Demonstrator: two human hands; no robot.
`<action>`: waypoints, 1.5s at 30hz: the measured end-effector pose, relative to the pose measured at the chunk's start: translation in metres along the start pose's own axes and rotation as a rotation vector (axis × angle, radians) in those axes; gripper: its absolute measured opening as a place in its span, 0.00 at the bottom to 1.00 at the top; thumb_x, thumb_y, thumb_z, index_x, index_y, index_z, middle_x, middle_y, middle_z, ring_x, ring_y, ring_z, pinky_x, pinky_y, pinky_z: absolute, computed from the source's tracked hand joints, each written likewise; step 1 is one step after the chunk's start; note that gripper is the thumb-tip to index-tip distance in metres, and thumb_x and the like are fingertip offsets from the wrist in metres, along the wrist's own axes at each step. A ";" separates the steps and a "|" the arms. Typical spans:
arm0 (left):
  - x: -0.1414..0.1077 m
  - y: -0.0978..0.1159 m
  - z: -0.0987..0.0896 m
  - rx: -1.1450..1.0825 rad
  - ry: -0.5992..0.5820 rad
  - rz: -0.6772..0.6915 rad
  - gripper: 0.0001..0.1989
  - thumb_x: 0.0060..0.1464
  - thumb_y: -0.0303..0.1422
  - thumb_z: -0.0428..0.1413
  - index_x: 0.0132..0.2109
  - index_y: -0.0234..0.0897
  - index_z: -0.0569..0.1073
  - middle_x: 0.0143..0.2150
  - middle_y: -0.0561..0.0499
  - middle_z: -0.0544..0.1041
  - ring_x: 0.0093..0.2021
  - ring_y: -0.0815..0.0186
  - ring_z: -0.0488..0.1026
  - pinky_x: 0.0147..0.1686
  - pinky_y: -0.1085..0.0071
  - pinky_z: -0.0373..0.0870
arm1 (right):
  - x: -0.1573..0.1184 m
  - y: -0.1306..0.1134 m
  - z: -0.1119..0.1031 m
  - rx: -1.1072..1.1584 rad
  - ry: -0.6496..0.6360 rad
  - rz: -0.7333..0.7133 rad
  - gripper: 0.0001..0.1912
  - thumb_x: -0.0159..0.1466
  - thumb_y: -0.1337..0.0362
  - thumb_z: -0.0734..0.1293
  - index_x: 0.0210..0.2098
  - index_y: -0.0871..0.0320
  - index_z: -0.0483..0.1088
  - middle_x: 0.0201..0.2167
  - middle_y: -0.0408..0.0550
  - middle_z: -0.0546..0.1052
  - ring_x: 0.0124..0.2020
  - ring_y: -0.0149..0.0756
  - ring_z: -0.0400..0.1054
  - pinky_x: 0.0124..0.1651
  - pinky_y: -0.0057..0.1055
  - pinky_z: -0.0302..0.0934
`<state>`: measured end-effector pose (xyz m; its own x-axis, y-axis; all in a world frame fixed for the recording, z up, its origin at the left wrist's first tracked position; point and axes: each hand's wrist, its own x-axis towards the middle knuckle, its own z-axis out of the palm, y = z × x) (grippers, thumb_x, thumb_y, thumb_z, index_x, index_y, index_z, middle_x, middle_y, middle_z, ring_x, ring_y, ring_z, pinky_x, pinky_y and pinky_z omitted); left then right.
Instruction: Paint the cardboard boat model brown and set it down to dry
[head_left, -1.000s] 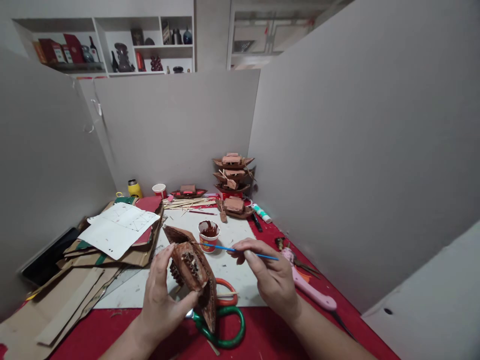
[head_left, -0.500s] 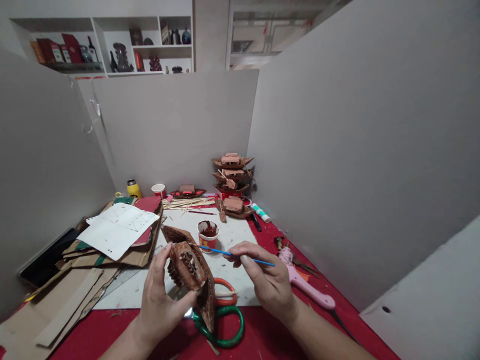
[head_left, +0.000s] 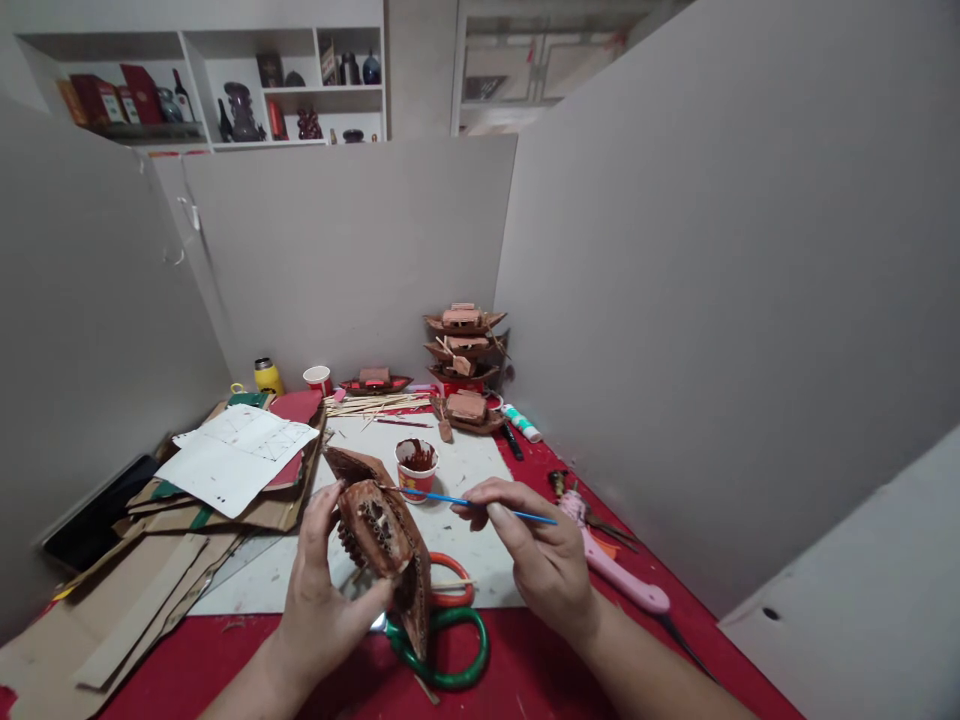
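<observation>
A brown model boat (head_left: pixel 414 575) is held up over the near part of the table (head_left: pixel 247 665), tilted on its side so that its hull slants from upper left to lower right and its cabin faces the person. The left hand (head_left: pixel 322 580) has its fingers clamped on the cabin, with the thumb at the lower end and the other fingers at the upper end. The right hand (head_left: pixel 544 555) pinches a slim blue brush (head_left: pixel 450 499) between thumb and fingers. The brush points left, its tip at the upper edge of the cabin, beside the hull; whether it touches is too small to tell.

Just behind the boat, a paint cup (head_left: pixel 417 480) streaked inside with dark brown stands upright on a white board (head_left: pixel 484 550). Partly hidden under the boat lie scissors (head_left: pixel 480 655) with green and orange handles. On the right, near the right hand, is a pink tool (head_left: pixel 626 580) with a dark cord. On the left, a white sheet with line drawings (head_left: pixel 240 460) rests on stacked cardboard (head_left: pixel 161 570).

Farther back are thin wooden sticks (head_left: pixel 382 405), a single boat with a paddle (head_left: pixel 469 408), and a stack of similar boats (head_left: pixel 463 346). Grey partitions (head_left: pixel 345 250) enclose the table.
</observation>
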<state>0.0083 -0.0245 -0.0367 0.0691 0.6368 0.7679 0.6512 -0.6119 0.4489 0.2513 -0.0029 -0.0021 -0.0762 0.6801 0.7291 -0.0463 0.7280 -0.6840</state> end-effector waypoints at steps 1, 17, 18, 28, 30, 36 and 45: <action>-0.001 -0.001 0.001 0.000 -0.007 -0.009 0.47 0.50 0.29 0.63 0.71 0.44 0.48 0.66 0.35 0.62 0.65 0.46 0.65 0.58 0.45 0.69 | 0.000 0.000 0.000 -0.012 0.008 -0.001 0.10 0.71 0.64 0.61 0.44 0.53 0.75 0.36 0.49 0.78 0.34 0.36 0.73 0.36 0.32 0.69; 0.011 0.002 -0.002 0.244 -0.126 0.006 0.45 0.49 0.30 0.60 0.70 0.40 0.49 0.63 0.36 0.68 0.61 0.47 0.69 0.57 0.47 0.69 | 0.004 0.004 0.002 -0.116 -0.006 0.088 0.10 0.70 0.60 0.62 0.42 0.55 0.75 0.32 0.48 0.80 0.33 0.37 0.74 0.34 0.32 0.70; 0.011 0.002 -0.002 0.252 -0.135 0.012 0.44 0.49 0.30 0.60 0.70 0.40 0.49 0.63 0.36 0.68 0.61 0.46 0.69 0.57 0.47 0.69 | 0.005 0.004 0.003 -0.126 -0.010 0.083 0.10 0.70 0.60 0.62 0.42 0.55 0.75 0.32 0.48 0.80 0.32 0.36 0.74 0.34 0.31 0.70; 0.010 -0.005 0.003 0.214 -0.214 -0.012 0.46 0.49 0.32 0.62 0.70 0.40 0.49 0.65 0.36 0.67 0.62 0.47 0.67 0.57 0.48 0.68 | 0.011 0.000 0.012 -0.201 -0.074 0.052 0.10 0.69 0.62 0.62 0.40 0.56 0.75 0.33 0.49 0.81 0.33 0.36 0.75 0.40 0.34 0.72; 0.010 -0.006 0.004 0.202 -0.228 -0.023 0.46 0.49 0.32 0.63 0.70 0.40 0.48 0.65 0.35 0.66 0.63 0.47 0.67 0.58 0.48 0.68 | 0.011 0.000 0.012 -0.228 -0.083 0.051 0.10 0.69 0.62 0.62 0.40 0.56 0.75 0.33 0.49 0.81 0.34 0.36 0.75 0.41 0.34 0.72; 0.012 -0.010 0.005 0.183 -0.231 -0.069 0.47 0.49 0.33 0.63 0.70 0.41 0.49 0.66 0.36 0.66 0.64 0.47 0.67 0.58 0.48 0.68 | 0.011 0.000 0.012 -0.277 -0.113 0.036 0.10 0.69 0.62 0.62 0.40 0.56 0.76 0.33 0.49 0.81 0.34 0.37 0.76 0.41 0.34 0.72; 0.015 -0.004 0.003 0.099 -0.194 -0.240 0.48 0.47 0.35 0.64 0.70 0.41 0.50 0.61 0.38 0.71 0.60 0.50 0.71 0.57 0.52 0.70 | 0.008 -0.002 0.011 -0.226 -0.029 0.036 0.10 0.70 0.62 0.62 0.41 0.55 0.75 0.33 0.49 0.81 0.34 0.37 0.76 0.41 0.35 0.72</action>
<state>0.0090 -0.0111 -0.0288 0.0413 0.8407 0.5399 0.7360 -0.3910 0.5526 0.2400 0.0007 0.0048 -0.1030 0.7058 0.7009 0.1810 0.7062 -0.6845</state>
